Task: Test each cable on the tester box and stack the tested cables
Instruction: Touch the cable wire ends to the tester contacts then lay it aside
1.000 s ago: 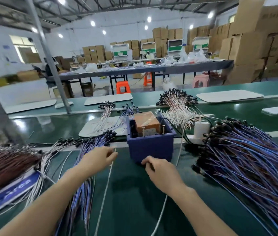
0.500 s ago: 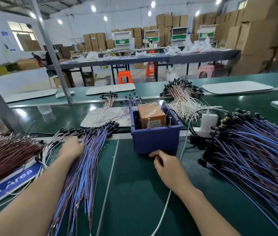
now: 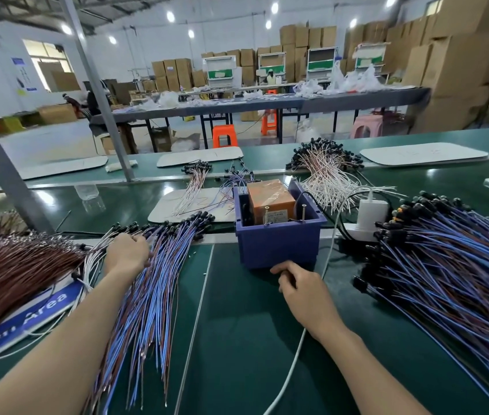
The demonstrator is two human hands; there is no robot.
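The tester box (image 3: pixel 279 247) is a blue bin with an orange block and two upright pins inside, standing mid-table. To its left lies a stack of blue cables (image 3: pixel 153 301) with black connectors. My left hand (image 3: pixel 128 253) rests on that stack near the connector ends, fingers curled round some cables. A larger heap of blue cables (image 3: pixel 452 271) fans out on the right. My right hand (image 3: pixel 297 284) lies on the green mat just in front of the box, fingers loosely curled, with nothing visible in it. A white cord (image 3: pixel 288 375) runs under it.
A bundle of brown cables (image 3: pixel 12 265) lies far left over a blue sign (image 3: pixel 36 313). A white charger (image 3: pixel 372 217) stands right of the box. White-and-pink cables (image 3: pixel 324 172) and small cable bunches (image 3: pixel 195 187) lie behind. A grey post (image 3: pixel 96 91) rises at the back left.
My left hand moved left from in front of the box onto the stack of blue cables. My right hand has stayed in front of the box.
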